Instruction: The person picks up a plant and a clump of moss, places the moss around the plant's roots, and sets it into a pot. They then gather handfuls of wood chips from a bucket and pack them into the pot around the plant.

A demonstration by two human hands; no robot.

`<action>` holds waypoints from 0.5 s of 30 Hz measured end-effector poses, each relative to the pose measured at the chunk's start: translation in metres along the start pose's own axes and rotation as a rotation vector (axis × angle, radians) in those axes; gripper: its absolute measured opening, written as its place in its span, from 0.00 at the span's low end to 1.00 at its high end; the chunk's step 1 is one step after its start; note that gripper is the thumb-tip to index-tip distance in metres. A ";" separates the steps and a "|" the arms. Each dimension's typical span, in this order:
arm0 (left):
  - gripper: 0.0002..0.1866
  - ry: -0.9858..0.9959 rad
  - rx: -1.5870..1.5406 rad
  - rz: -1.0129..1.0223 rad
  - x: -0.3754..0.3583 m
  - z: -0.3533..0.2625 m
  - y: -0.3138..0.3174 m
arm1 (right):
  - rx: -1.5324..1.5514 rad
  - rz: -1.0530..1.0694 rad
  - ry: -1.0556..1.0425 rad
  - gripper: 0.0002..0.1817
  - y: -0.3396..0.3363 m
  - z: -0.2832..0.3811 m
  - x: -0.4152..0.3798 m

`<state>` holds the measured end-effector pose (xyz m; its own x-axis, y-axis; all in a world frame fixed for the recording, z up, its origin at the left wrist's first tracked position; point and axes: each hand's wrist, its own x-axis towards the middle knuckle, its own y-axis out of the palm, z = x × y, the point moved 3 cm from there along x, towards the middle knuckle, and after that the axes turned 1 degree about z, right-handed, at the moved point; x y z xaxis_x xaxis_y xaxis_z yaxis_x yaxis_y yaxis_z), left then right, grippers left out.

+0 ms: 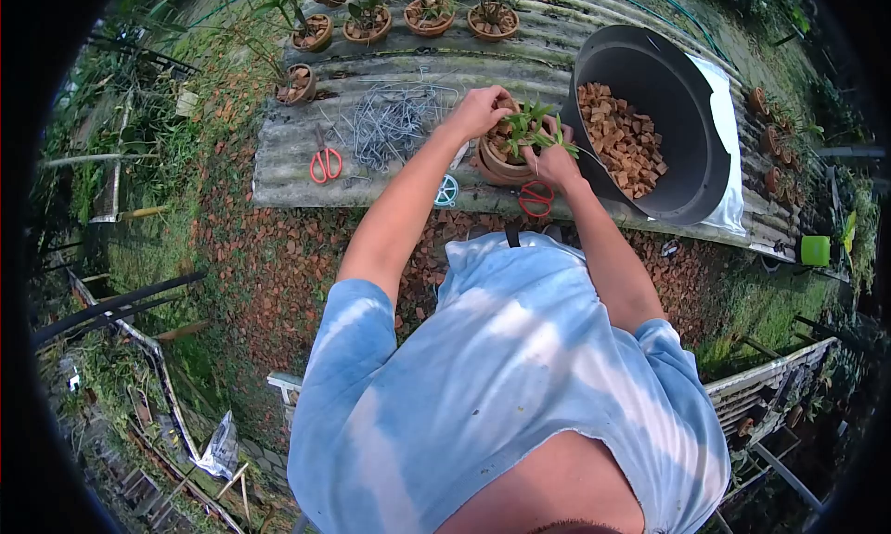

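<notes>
A clay pot (502,170) with a green leafy plant (531,128) stands near the front edge of the corrugated table. My left hand (480,113) is at the pot's upper left rim, its fingers bent together; what they hold, if anything, is hidden. On the plant's right side, my right hand (554,160) has its fingers closed among the leaves at the stem. Red-handled scissors (535,199) lie just right of the pot, and a teal round spool (446,192) lies to its left. A large black tub (682,177) holding brown chunks (620,138) leans open beside my right hand.
Bent metal wires (394,121) are heaped left of my left forearm, with a second pair of red scissors (326,164) beside them. Several potted plants (429,16) line the table's far side. A white sheet (727,200) lies under the tub.
</notes>
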<state>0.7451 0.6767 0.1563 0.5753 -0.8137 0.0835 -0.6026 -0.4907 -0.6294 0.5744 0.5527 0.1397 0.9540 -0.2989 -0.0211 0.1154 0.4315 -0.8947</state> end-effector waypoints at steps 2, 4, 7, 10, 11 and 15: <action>0.19 0.073 0.136 -0.011 0.010 0.009 0.014 | 0.052 -0.049 -0.042 0.31 0.000 0.003 -0.003; 0.18 0.059 0.251 -0.040 0.002 -0.003 0.013 | 0.187 -0.104 -0.058 0.29 0.006 -0.004 0.001; 0.17 0.053 0.330 -0.054 -0.003 -0.013 0.013 | 0.188 -0.083 -0.034 0.29 0.004 -0.004 -0.004; 0.17 0.065 0.422 -0.032 -0.011 -0.008 0.013 | 0.200 -0.080 -0.003 0.30 0.006 -0.004 -0.006; 0.17 0.077 0.439 -0.048 -0.012 -0.004 0.012 | 0.181 -0.073 -0.003 0.30 0.004 -0.003 -0.007; 0.16 -0.061 0.270 -0.064 -0.019 0.000 0.000 | 0.158 -0.051 0.003 0.33 0.007 -0.007 -0.009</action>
<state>0.7339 0.6919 0.1545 0.6446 -0.7593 0.0888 -0.3994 -0.4335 -0.8079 0.5652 0.5524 0.1307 0.9449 -0.3267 0.0209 0.2061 0.5439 -0.8135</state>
